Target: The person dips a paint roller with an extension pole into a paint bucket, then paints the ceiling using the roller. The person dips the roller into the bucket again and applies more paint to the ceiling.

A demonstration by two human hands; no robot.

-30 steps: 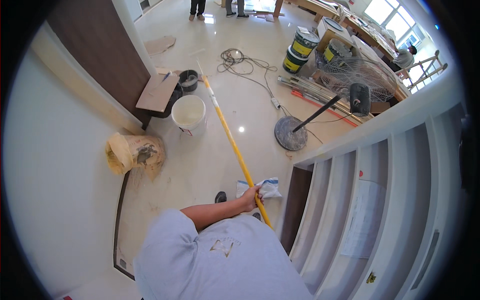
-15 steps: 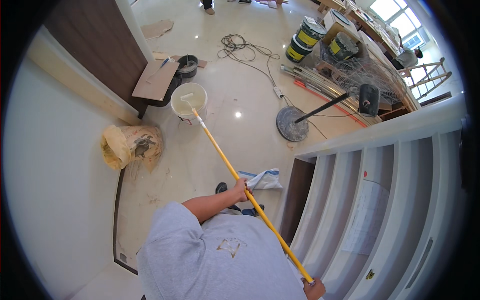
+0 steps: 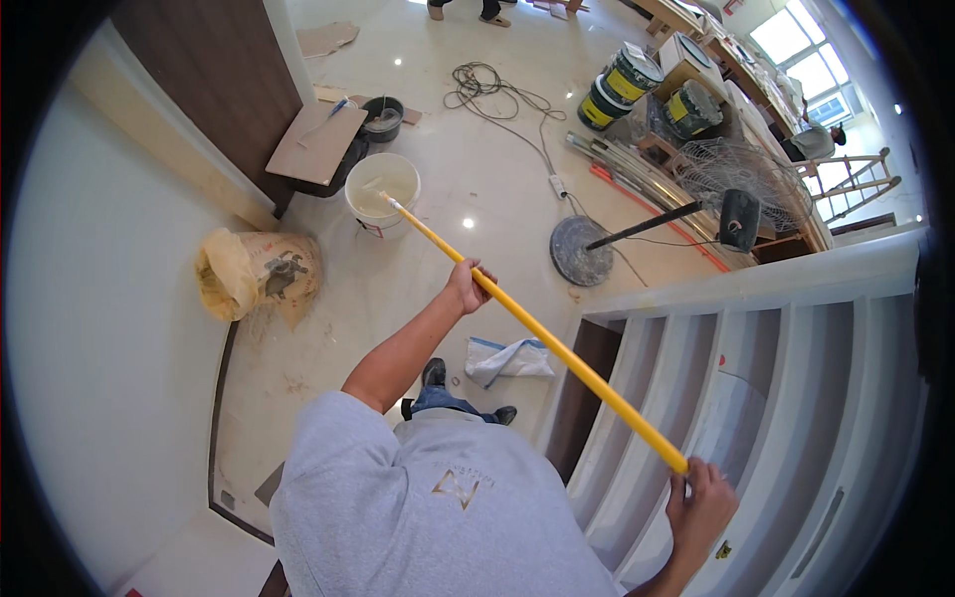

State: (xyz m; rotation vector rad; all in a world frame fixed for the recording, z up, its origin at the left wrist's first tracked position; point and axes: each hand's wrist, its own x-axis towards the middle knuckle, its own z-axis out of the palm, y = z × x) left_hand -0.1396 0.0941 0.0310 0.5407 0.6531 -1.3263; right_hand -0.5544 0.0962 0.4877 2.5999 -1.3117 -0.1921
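I hold a long yellow pole (image 3: 557,350) in both hands. My left hand (image 3: 468,285) grips it about a third of the way from its far end, arm stretched forward. My right hand (image 3: 702,503) is closed around its near end, low at the right over the white stair balustrade (image 3: 796,398). The pole's far tip rests at the rim of a white bucket (image 3: 382,189) of pale liquid on the glossy floor.
A filled tan sack (image 3: 257,274) lies by the left wall. A board and a small dark pail (image 3: 383,117) sit beyond the bucket. A fallen standing fan (image 3: 686,214), paint cans (image 3: 625,80), a cable and a crumpled cloth (image 3: 509,358) lie around. Another person's feet show at the top.
The pole has been drawn back, so its tip went from beyond the bucket to the bucket's rim. My right hand came into view on the near end, and my left arm stretched further forward.
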